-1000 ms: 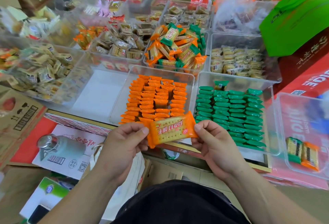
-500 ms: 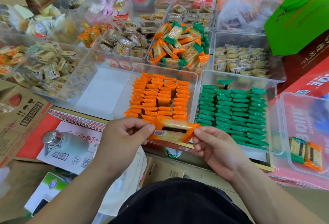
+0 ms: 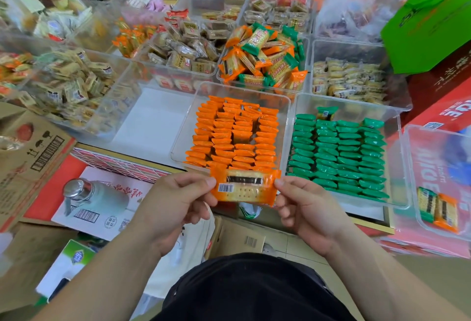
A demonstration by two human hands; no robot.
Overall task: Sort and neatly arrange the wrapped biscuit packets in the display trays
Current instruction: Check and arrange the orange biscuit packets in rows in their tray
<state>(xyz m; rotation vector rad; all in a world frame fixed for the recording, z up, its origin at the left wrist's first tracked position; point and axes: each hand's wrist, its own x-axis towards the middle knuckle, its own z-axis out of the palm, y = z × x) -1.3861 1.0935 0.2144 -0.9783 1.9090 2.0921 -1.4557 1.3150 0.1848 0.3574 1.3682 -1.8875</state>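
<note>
In the head view, an orange packet is hanging level in the air just in front of the near rim of the orange tray, its barcode side facing up. Its far edge is overlapping the nearest row of packets in the picture; whether it is touching them I cannot tell. Inside that tray, four rows of orange packets are standing on edge. A strip of bare floor is showing along the left wall, and a narrower one along the right. Just beside it on the right, the green tray is sitting with its rows running close to the walls.

The left hand is pinching the packet's left end between thumb and fingers. The right hand is pinching the right end, with its other fingers curling underneath. Both forearms are reaching forward from the bottom of the view.
</note>
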